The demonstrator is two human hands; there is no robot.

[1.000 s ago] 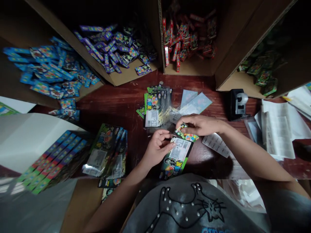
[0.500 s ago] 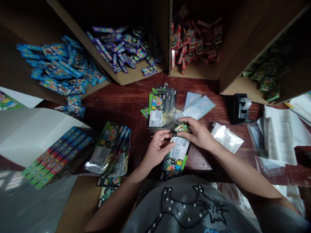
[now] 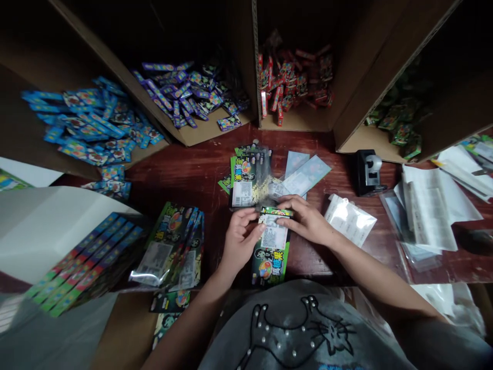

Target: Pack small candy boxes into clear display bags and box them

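Note:
A black-and-green printed packet (image 3: pixel 268 263) with a white label lies on the table in front of me, its lower end toward my body. My left hand (image 3: pixel 242 237) grips its upper left edge, thumb over the label and fingers curled. Across its top end lies a small green candy box (image 3: pixel 276 211), edge-on. My right hand (image 3: pixel 305 220) holds that box at its right end, thumb bent over the label side. Whether the box sits inside the packet's mouth or on top of it, I cannot tell. Just beyond my hands is a stack of similar packets (image 3: pixel 242 177).
Cardboard bins hold blue boxes (image 3: pixel 92 121), purple boxes (image 3: pixel 192 92), red boxes (image 3: pixel 295 77) and green boxes (image 3: pixel 400 126). More packets (image 3: pixel 165 241) lie at left, by joined colored strips (image 3: pixel 87 262). A tape dispenser (image 3: pixel 368 173), clear bags (image 3: pixel 350 218) and papers (image 3: pixel 427 205) are at right.
My right hand has brought the green box down from a tilted position to lie straight across the packet's top end. My left hand stays at the packet's left edge. The view has shifted slightly.

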